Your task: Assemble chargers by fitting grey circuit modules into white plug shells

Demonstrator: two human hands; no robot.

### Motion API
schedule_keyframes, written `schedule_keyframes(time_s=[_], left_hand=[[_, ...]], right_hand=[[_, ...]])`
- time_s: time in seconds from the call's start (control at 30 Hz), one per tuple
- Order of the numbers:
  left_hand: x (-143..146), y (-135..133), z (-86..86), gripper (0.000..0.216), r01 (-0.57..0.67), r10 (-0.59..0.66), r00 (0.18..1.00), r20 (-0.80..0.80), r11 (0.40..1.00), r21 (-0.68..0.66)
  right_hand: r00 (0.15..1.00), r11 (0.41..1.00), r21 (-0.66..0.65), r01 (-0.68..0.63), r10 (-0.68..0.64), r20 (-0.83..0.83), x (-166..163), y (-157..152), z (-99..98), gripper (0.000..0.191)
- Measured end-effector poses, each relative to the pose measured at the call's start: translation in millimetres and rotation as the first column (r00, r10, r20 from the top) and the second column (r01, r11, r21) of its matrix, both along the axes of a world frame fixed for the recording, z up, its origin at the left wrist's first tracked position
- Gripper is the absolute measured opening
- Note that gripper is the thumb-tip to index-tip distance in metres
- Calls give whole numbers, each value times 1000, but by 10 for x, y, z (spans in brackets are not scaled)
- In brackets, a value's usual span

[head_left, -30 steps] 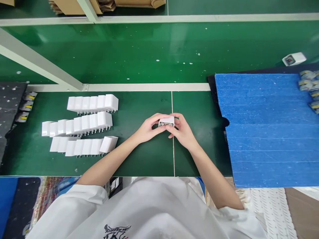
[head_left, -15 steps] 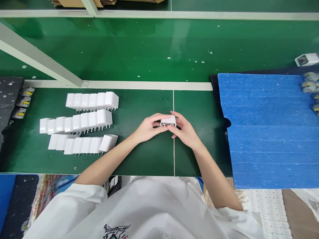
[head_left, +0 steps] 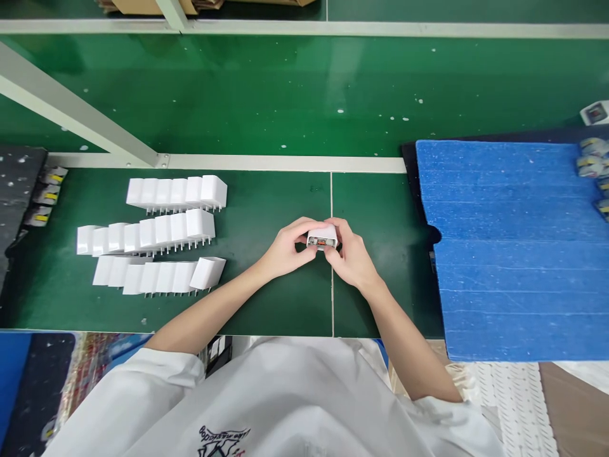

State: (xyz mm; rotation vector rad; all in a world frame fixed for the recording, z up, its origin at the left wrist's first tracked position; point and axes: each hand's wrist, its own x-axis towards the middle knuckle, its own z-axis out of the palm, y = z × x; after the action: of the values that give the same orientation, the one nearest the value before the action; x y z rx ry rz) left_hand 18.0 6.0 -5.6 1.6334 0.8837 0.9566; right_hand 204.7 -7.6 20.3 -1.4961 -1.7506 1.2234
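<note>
Between my two hands, over the green worktop, is a white plug-in charger (head_left: pixel 322 234). Its open end faces me and shows small parts inside, with a touch of orange. My left hand (head_left: pixel 291 246) is closed on its left side, thumb low and fingers above. My right hand (head_left: pixel 351 254) grips the right side in the same way. To the left, several similar white chargers (head_left: pixel 177 226) stand side by side in three rows, metal pins showing beneath them.
Beyond the worktop's metal rail (head_left: pixel 285 163) runs a green conveyor belt (head_left: pixel 266 95); another white housing (head_left: pixel 595 113) sits at its right edge. A blue board (head_left: pixel 514 254) lies on the right. At far left, parts with yellow marks (head_left: pixel 47 195) sit beside a dark tray (head_left: pixel 19 190).
My right fingers have shifted and closed more firmly round the charger, whose open end now shows more clearly. The belt's specks and the far housing have moved right.
</note>
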Motion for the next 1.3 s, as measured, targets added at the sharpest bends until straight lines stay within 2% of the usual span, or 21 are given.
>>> schedule_keyframes(time_s=[0.23,0.5,0.67,0.8,0.9,0.97,1.0,1.07,1.13,1.17,1.23,1.3], left_hand=[[3,-22,4,37,-4,5,1000,11,999,-37],[5,-21,-38,31,7,4,995,98,993,-116],[20,-16,-82,31,10,0,995,98,995,-103],[-6,18,-14,44,27,-26,999,35,999,-29],[-103,63,144,64,-84,92,987,-132,994,64],[-216,95,274,65,-194,247,916,-317,963,189],[-283,111,340,62,-236,331,850,-409,935,265],[-431,142,466,53,-288,483,676,-556,868,404],[-582,172,584,47,-324,590,478,-651,807,493],[-654,186,641,44,-346,618,376,-690,785,514],[-784,211,746,39,-383,597,205,-775,778,498],[-883,233,820,37,-405,522,101,-847,799,444]], right_hand=[[1000,997,77,8,-8,4,-20,-26,-18,40],[999,997,68,40,-38,-34,-40,-5,-80,39],[995,998,25,64,-62,-74,-36,-10,-96,38],[992,999,24,34,-31,-125,-34,34,-57,39],[985,994,76,77,-64,-158,-64,256,-66,36],[978,979,96,182,-170,-123,-95,536,-106,38],[968,964,101,245,-238,-84,-107,708,-129,40],[934,928,126,352,-357,26,-118,1088,-163,44],[897,900,195,390,-419,138,-113,1467,-161,45],[885,895,230,382,-426,190,-107,1640,-143,45],[864,901,269,340,-412,289,-94,1935,-82,46],[834,916,269,299,-388,393,-68,2152,-1,48]])
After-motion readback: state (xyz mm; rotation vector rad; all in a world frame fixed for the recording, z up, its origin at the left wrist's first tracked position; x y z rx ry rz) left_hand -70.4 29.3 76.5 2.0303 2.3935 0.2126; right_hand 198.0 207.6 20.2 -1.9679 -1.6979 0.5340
